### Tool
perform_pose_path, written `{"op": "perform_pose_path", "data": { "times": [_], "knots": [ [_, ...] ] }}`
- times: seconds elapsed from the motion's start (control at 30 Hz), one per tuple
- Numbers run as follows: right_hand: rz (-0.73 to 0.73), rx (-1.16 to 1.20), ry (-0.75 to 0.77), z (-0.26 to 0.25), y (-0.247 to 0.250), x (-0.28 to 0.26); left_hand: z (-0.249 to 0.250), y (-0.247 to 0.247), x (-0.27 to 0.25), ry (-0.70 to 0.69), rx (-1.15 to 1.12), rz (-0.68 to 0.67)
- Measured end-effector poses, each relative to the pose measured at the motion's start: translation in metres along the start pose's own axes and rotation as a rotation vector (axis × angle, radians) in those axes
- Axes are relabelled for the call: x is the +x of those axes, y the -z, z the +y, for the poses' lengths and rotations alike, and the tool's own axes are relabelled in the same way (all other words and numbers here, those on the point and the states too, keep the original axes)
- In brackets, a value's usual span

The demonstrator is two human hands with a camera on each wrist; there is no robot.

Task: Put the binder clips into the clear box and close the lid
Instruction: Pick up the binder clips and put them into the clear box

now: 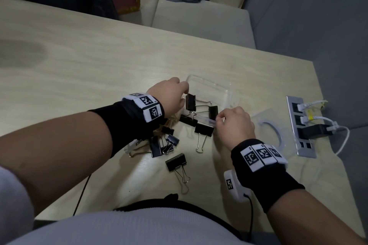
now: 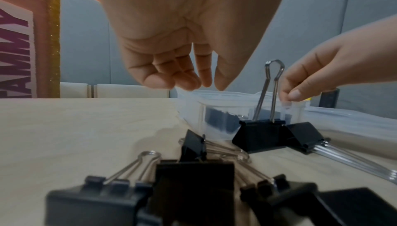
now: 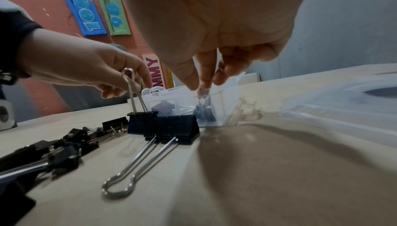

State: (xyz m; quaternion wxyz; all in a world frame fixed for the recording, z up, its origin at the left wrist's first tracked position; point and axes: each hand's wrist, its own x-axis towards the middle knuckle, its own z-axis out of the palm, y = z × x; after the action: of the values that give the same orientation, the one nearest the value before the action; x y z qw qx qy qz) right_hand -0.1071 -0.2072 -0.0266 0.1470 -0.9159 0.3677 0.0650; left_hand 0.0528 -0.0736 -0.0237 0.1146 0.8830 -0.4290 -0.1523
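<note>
My right hand [image 1: 236, 123] pinches the near rim of the clear plastic box [image 1: 211, 93] on the pale wooden table [image 1: 99, 61]. My left hand [image 2: 182, 56] hangs over the box's left end, fingers loosely curled, empty. Two black metal binder clips [image 1: 190, 102] lie inside; more sit scattered near and left. The clear lid [image 1: 272, 131] lies right, partly hidden by my wrist.

Clear rectangular plastic box [image 1: 211, 90] stands open, two black metal binder clips [image 1: 190, 102] inside; others [image 1: 176, 162] lie scattered beside it; its transparent lid [image 1: 272, 127] lies flat nearby.
</note>
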Motion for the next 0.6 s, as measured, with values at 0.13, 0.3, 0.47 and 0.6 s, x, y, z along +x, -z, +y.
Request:
{"op": "perform_pose_path", "data": {
  "times": [0.13, 0.3, 0.47, 0.6],
  "knots": [
    [0.022, 0.056, 0.126, 0.001, -0.001, -0.010, -0.002, 0.004, -0.024, -0.089, 0.030, -0.057],
    [-0.102, -0.071, 0.456, 0.003, -0.015, -0.032, 0.001, -0.008, -0.046, -0.396, 0.267, -0.138],
    [-0.184, -0.171, 0.375, 0.009, -0.035, -0.049, 0.002, -0.018, -0.046, -0.407, 0.291, -0.159],
    [-0.183, -0.163, 0.334, 0.013, -0.034, -0.054, 0.011, -0.021, -0.041, -0.361, 0.288, -0.138]
  ]
}}
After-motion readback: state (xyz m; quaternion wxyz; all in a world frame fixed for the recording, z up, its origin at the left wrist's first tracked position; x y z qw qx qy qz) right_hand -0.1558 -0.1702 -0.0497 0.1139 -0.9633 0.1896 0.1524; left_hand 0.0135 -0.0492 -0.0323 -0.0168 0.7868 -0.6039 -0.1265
